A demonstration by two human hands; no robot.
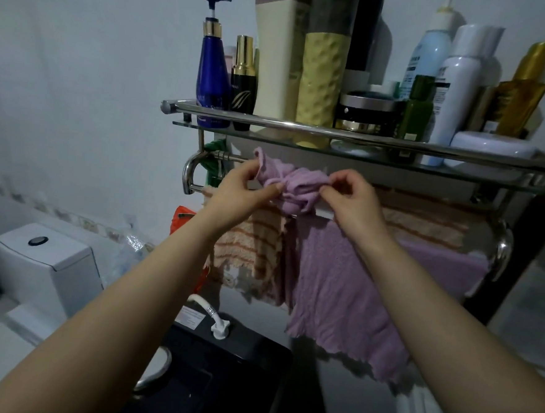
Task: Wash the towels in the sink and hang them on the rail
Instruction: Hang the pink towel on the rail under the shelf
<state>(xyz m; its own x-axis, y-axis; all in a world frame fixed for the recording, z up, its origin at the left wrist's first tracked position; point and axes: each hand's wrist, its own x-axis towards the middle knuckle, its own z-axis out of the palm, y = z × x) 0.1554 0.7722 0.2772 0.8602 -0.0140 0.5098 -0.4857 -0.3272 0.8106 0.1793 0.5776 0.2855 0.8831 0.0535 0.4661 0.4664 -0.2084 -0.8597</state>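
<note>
A small purple towel (293,183) is bunched up in front of the chrome towel rail (190,181). My left hand (245,190) pinches its left end between thumb and fingers. My right hand (351,197) pinches its right end with curled fingers. Below them a larger purple towel (342,292) hangs over the rail, its frilled hem low at the right. Behind it hangs a cream towel with orange stripes (249,246), spread along the rail to the right. The sink is not in view.
A glass shelf with a chrome guard bar (302,124) sits just above the rail, crowded with several bottles and jars, among them a blue pump bottle (213,76). A white toilet cistern (44,261) stands at the left. A black appliance (221,364) sits below.
</note>
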